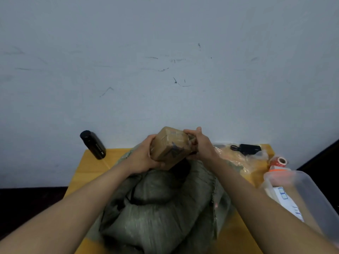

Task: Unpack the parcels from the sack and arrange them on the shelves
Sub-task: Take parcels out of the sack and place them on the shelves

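A grey-green woven sack (161, 213) lies bulging on a yellow table (91, 169), its mouth at the far end. Just above that mouth I hold a small brown taped cardboard parcel (169, 145) with both hands. My left hand (145, 156) cups its left and lower side. My right hand (200, 143) grips its right end with the fingers over the top. Something dark (181, 169) shows in the sack's opening under the parcel. No shelves are in view.
A black bottle (93, 144) stands at the table's far left corner. At the right lie a clear plastic bag (238, 158) with a black tag (249, 149) on it, a red tape roll (278, 161) and a clear plastic bin (300, 195). A scuffed white wall (165, 70) rises behind.
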